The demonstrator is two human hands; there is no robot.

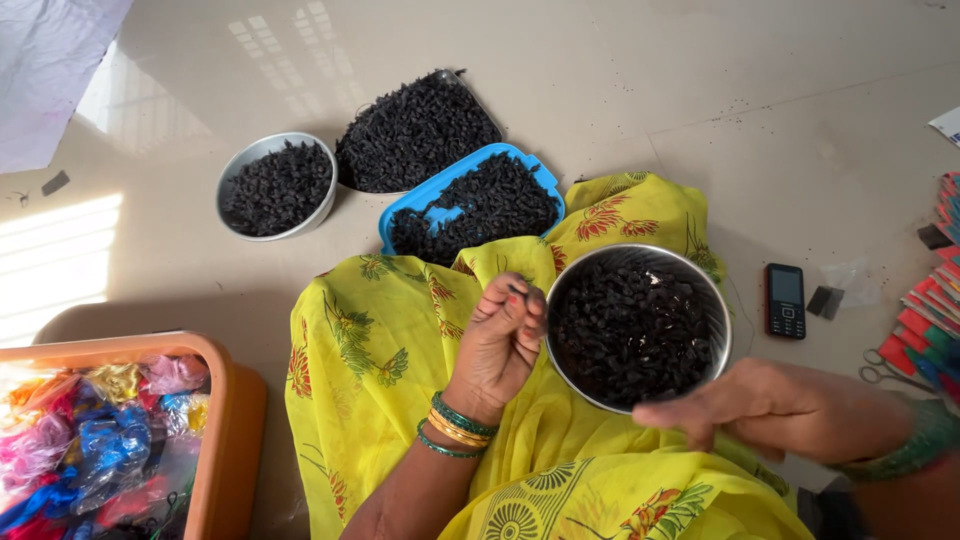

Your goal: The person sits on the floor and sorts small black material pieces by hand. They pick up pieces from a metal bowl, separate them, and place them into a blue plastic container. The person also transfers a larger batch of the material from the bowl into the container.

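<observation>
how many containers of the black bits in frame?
4: a round steel bowl on the lap, a blue tray just beyond it, a grey bowl to the left, and a heaped tray behind. None looks hidden.

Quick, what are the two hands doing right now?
Left hand: closed, pinching a small black piece.
Right hand: open, blurred, holding nothing visible, by the steel bowl.
</observation>
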